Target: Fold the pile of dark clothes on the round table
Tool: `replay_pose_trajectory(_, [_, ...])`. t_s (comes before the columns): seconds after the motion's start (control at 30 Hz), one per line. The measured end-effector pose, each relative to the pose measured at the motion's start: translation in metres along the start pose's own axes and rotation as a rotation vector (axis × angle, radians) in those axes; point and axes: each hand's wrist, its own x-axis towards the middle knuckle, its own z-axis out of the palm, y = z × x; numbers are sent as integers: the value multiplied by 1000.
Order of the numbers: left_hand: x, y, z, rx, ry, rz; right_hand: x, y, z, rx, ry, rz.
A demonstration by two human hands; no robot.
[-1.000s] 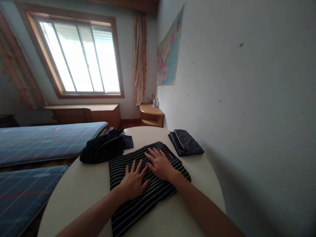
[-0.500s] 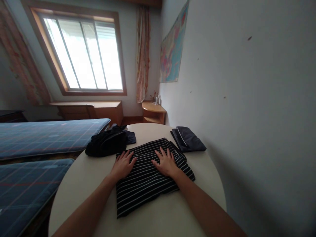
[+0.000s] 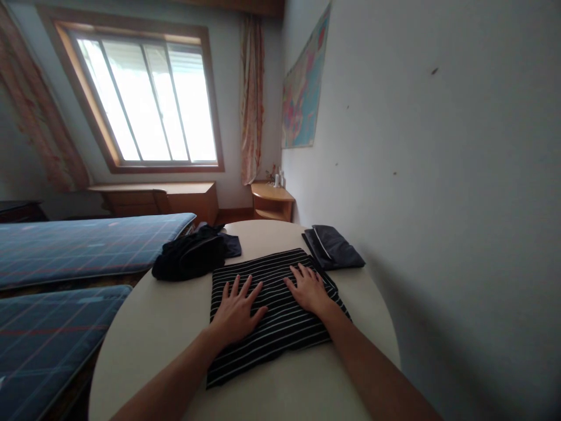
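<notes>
A black garment with thin white stripes [image 3: 274, 318] lies folded into a rough rectangle on the round, pale table [image 3: 144, 345]. My left hand [image 3: 239, 310] rests flat on its left part, fingers spread. On the right part lies my right hand [image 3: 309, 289], palm down, its fingers also apart. Neither hand grips the cloth. Just beyond the garment's far right corner sits a folded dark grey cloth [image 3: 335, 247] with a light edge line. A heap of black clothing [image 3: 190, 254] lies past the far left corner.
Two beds with blue plaid mattresses [image 3: 96, 245] stand to the left of the table. The white wall [image 3: 460, 204] runs close along the right side. Farther back are a small corner shelf [image 3: 272, 192], a wooden desk [image 3: 188, 199] and a window [image 3: 144, 99].
My left hand has slid right and toward me over the striped cloth. My right hand has shifted slightly to the right. The garment's far edge looks straighter, its far left corner now uncovered.
</notes>
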Motion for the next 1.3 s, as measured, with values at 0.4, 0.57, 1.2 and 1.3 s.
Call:
replay_pose_trajectory(0.4, [1,-10,-4,-46,29,86,-8,38,-40,-103,96,237])
replay_pose_trajectory(0.57, [-3,-1,-18,-109,-46,270,-10,54,-48,-94,30,386])
replay_pose_trajectory(1.2, [-14,24,-29,-128,-216,433,10,64,-21,288,82,154])
replay_pose_trajectory(1.3, [-13,23,-30,-186,-214,416,11,64,-24,401,149,47])
